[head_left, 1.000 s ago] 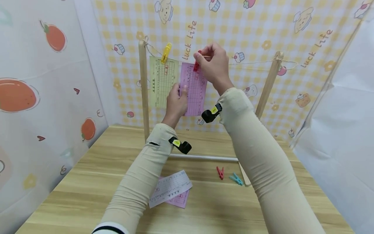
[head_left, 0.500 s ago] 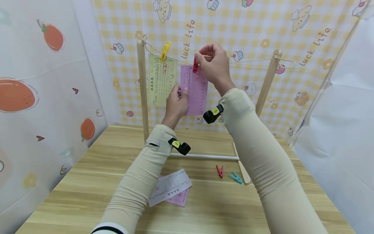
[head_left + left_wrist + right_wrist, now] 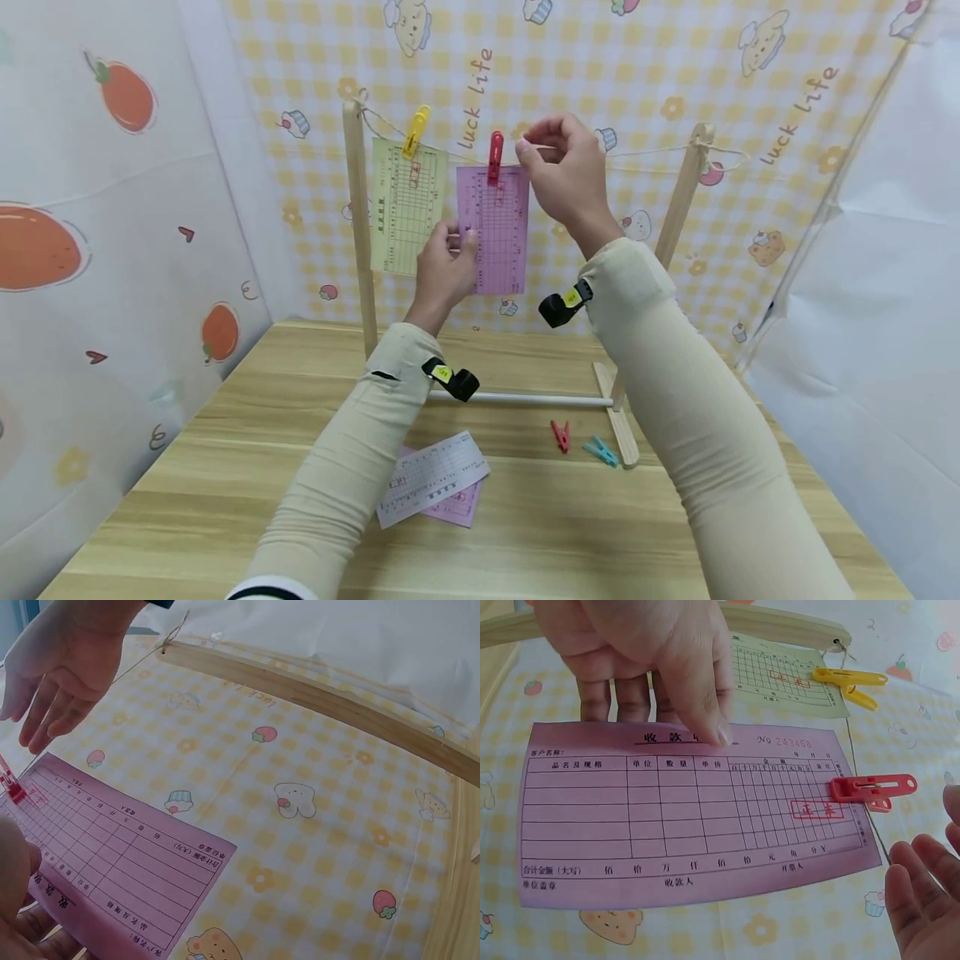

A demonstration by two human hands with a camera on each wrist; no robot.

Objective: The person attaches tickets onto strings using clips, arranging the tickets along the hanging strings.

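A pink receipt slip [image 3: 504, 250] hangs from the string [image 3: 652, 152] by a red clothespin [image 3: 496, 158], which bites its top edge. My left hand [image 3: 444, 271] pinches the slip's left edge, thumb in front and fingers behind, as the right wrist view shows. Just right of the clothespin, my right hand [image 3: 573, 171] is held up, apart from it. Its fingers are loosely bent and hold nothing; the left wrist view shows the same hand [image 3: 71, 667] clear of the slip. To the left, a yellow clothespin [image 3: 416, 132] holds a green slip [image 3: 405, 221] on the string.
Two wooden posts [image 3: 358, 208] carry the string, with a white rod [image 3: 532, 400] low between them. On the wooden table [image 3: 562, 533] lie a white slip [image 3: 435, 477] over a pink one [image 3: 459, 507], a red clothespin [image 3: 561, 436] and a blue clothespin [image 3: 602, 451].
My right hand has let go of the red clothespin and moved a little to the right. The clothespin stays on the pink slip, which my left hand keeps holding.
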